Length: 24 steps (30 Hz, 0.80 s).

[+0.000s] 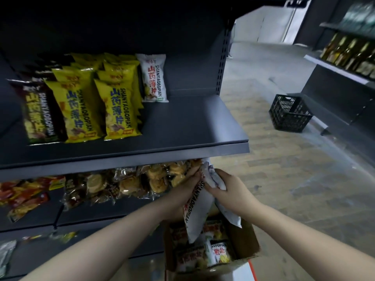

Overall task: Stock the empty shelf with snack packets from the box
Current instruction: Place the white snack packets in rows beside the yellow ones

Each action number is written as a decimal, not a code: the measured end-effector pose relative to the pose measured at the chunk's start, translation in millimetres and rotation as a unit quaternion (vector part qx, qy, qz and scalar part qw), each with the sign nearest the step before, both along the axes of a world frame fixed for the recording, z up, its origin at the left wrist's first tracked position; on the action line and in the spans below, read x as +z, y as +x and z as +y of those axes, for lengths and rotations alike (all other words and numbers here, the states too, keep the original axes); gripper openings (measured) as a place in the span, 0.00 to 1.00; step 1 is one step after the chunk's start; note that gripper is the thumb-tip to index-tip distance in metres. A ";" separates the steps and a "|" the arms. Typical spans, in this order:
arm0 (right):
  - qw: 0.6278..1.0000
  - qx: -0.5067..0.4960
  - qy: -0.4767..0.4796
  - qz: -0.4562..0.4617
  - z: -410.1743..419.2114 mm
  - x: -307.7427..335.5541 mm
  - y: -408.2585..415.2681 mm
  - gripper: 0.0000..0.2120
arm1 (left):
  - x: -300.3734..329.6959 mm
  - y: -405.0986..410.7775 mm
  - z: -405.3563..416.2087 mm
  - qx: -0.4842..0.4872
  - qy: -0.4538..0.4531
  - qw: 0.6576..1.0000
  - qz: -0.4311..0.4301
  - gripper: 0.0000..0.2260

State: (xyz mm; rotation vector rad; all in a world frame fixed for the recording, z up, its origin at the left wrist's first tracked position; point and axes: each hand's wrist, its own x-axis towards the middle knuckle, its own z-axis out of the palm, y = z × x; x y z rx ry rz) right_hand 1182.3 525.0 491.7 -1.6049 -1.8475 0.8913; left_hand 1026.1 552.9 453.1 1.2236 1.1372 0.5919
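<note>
Above an open cardboard box (246, 239) full of snack packets, my left hand (183, 189) grips a white snack packet (195, 211) hanging upright. My right hand (229, 191) grips a second white packet (227, 213) right beside it; both tops bunch together between my hands. The dark grey shelf (182, 126) above carries rows of black packets (38, 110), yellow packets (113, 106) and one white packet (153, 78) standing at the back. The shelf's right half is bare.
The shelf below holds clear-wrapped pastries (129, 183) and red packets (24, 191). A black plastic crate (289, 113) stands on the floor across the aisle, beside shelving with bottles (349, 52). The perforated upright post (222, 57) bounds the shelf on the right.
</note>
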 end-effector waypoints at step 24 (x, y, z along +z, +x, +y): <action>0.890 0.007 -0.221 0.398 113.4 142.3 -59.0 0.25 | 138.8 -76.0 37.7 0.002 0.068 0.992 -0.104 0.32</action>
